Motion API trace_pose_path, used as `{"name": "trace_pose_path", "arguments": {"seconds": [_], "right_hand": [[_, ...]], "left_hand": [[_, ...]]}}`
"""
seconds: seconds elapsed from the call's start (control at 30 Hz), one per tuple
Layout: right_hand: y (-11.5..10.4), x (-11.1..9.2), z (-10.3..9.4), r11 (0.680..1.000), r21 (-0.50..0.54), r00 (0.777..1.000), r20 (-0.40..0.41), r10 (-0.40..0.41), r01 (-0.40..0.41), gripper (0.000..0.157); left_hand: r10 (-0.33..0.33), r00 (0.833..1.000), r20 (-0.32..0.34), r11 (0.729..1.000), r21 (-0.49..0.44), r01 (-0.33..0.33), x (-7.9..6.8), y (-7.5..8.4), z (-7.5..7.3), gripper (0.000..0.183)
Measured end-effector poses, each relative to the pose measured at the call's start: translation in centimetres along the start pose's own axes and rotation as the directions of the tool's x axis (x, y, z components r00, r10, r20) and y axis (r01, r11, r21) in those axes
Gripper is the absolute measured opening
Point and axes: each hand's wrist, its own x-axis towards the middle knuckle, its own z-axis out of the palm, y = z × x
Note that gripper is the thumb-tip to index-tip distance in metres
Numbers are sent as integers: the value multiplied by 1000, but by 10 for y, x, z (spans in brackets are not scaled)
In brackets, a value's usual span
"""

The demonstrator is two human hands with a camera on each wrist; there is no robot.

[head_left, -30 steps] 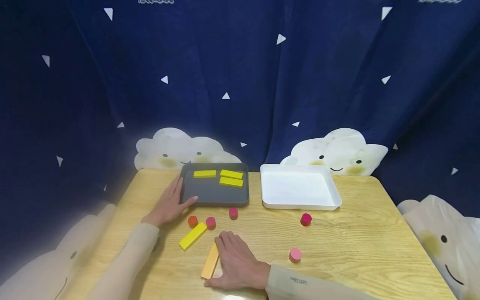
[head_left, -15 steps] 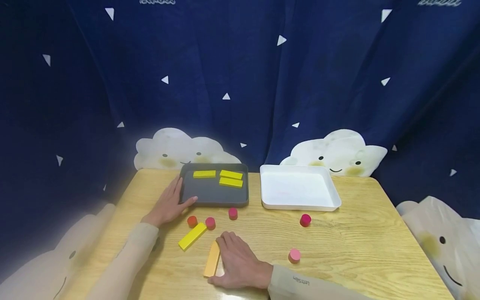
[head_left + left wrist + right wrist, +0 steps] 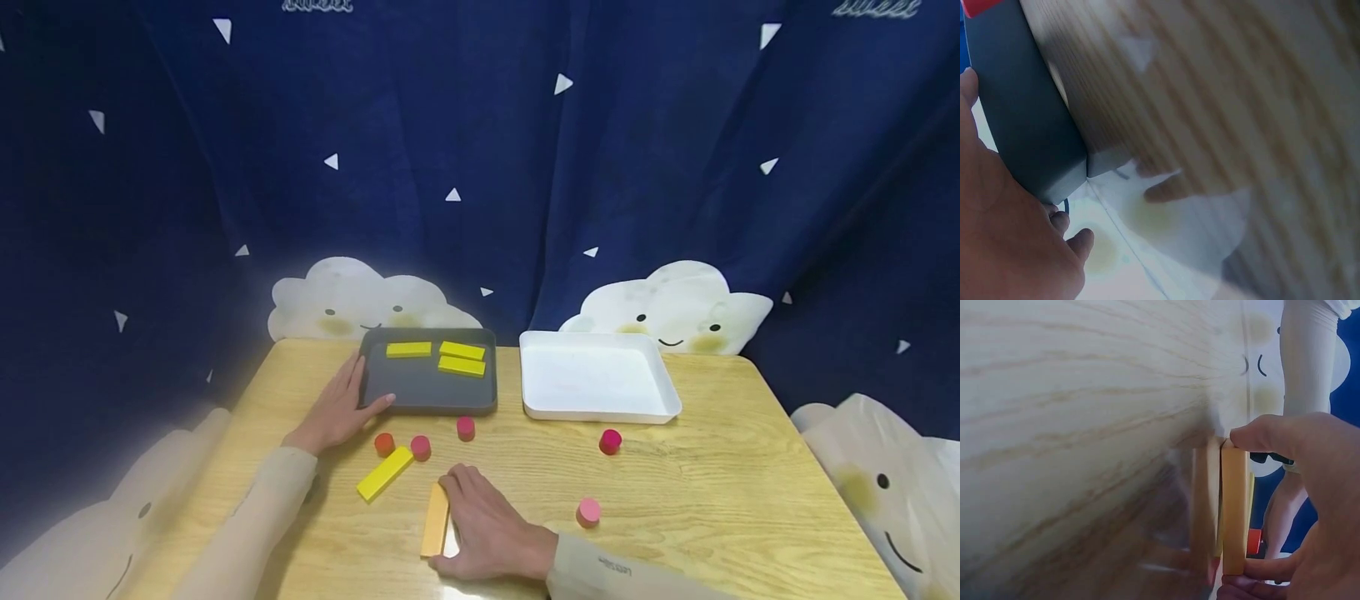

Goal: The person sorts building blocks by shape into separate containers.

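My right hand (image 3: 487, 525) pinches an orange rectangular block (image 3: 435, 518) by its two ends, the thumb at the near end and the fingers at the far end. In the right wrist view the same block (image 3: 1235, 509) lies close to the wooden surface. At the left side of the dark grey tray (image 3: 431, 400), my left hand (image 3: 337, 408) rests with fingers extended along the edge and the thumb at the front rim. Several yellow blocks (image 3: 408, 350) lie inside that tray. Another yellow block (image 3: 385, 473) lies on the table between my hands.
A white tray (image 3: 600, 415) stands right of the grey one. A red cylinder (image 3: 384, 444) and two pinkish-red cylinders (image 3: 421, 448) sit before the grey tray. Farther right are a magenta cylinder (image 3: 611, 442) and a pink cylinder (image 3: 588, 512). A dark blue curtain (image 3: 450, 150) hangs behind.
My right hand has shifted a little to the right with the orange block, which has turned to point more straight away from me. The left hand has stayed at the grey tray.
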Motion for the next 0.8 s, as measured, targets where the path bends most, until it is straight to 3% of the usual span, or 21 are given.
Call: {"name": "trace_pose_path", "arguments": {"seconds": [0.23,0.43,0.8], "right_hand": [[4,-4,-10,992,103,997,36,71,-75,87],[8,-10,-11,957,252,989,60,132,-143,90],[11,-12,-24,947,298,992,-15,126,-116,92]], "left_hand": [[-4,1000,13,1000,3,4,0,1,0,116],[-1,1000,15,1000,-2,1,-1,0,-1,115],[1,1000,19,1000,-5,-1,0,-1,-1,115]]}}
